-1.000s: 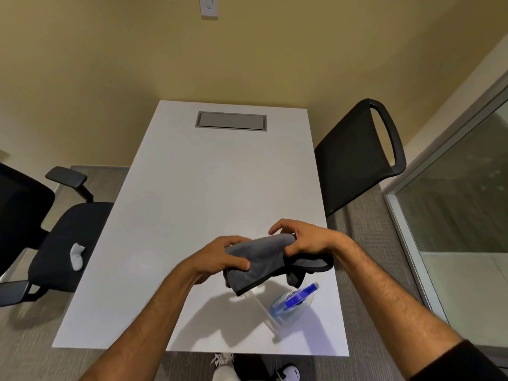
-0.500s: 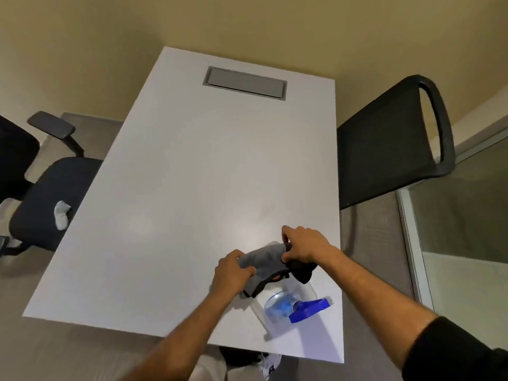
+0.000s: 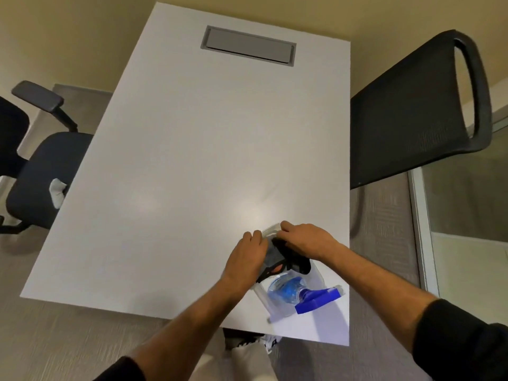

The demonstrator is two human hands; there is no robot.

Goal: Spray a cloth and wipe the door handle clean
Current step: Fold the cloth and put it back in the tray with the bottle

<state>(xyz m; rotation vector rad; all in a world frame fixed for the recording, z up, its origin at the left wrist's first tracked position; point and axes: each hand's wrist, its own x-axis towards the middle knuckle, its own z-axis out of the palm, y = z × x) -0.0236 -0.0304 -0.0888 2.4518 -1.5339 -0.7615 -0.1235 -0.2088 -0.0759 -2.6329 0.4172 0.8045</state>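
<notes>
A white table [image 3: 192, 160] with a grey hatch [image 3: 248, 45] stands between two black chairs [image 3: 412, 111] [image 3: 35, 171].

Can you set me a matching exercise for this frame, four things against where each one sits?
Things:
1. spray bottle
2. cloth
3. grey hatch
4. black chair

Places:
A. set into the far end of the table
B. off the table's right edge
C. lying in the clear tray, blue head toward the right edge
D. bunched between the left hand and right hand, over the tray

Pairs: 1-C, 2-D, 3-A, 4-B
</notes>
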